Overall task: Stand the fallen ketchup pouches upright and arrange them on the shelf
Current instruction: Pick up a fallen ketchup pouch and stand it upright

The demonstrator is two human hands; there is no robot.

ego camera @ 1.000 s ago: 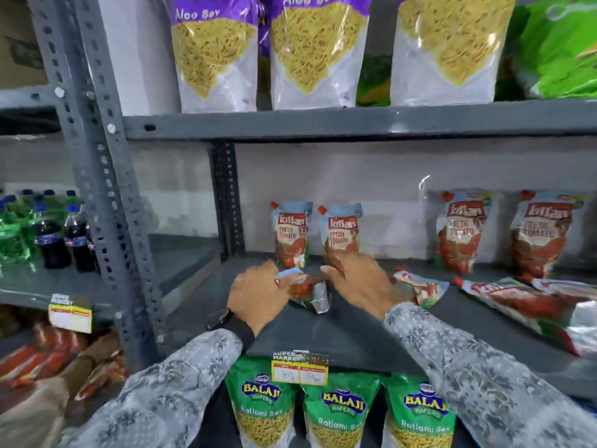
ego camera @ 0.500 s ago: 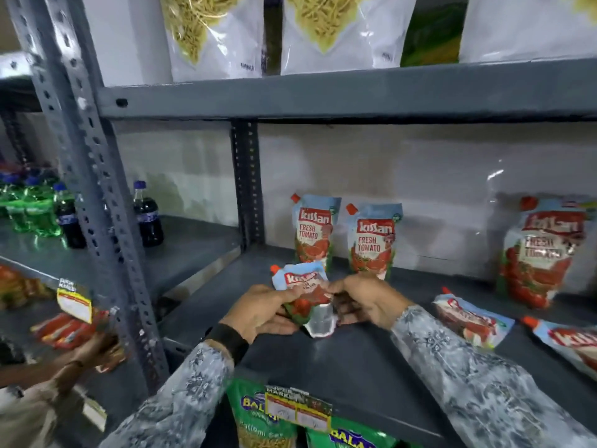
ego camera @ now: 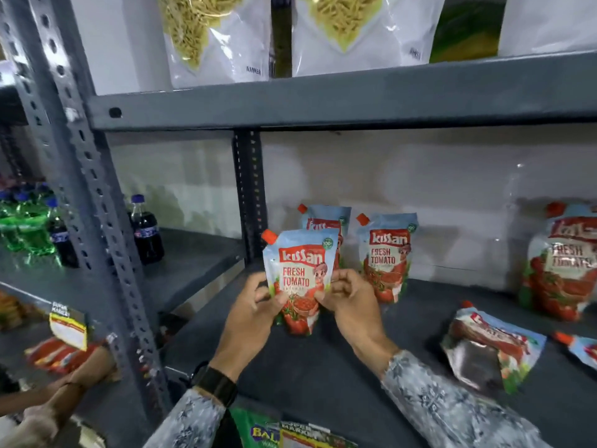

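Now that the ketchup pouch (ego camera: 300, 279) has come up off the shelf (ego camera: 355, 376) and turned label-forward, I hold it upright between both hands, its orange cap at the top left. A moment ago it lay crumpled and tilted low between my palms; now it faces me squarely, its base just above or barely touching the shelf, I cannot tell which. The fingers of my left hand (ego camera: 255, 318) pinch its left edge and those of my right hand (ego camera: 352, 305) pinch its right edge, both closed narrowly on the pouch.

It sits in front of the two standing pouches (ego camera: 384, 257) at the back left, so I judge the next step is to set it down in line with them and let go gently, since a soft pouch may slump. Much remains: a fallen pouch (ego camera: 491, 347) lies flat to my right, another one (ego camera: 578, 347) shows at the frame edge, and a larger pouch (ego camera: 562, 263) stands at the back right.
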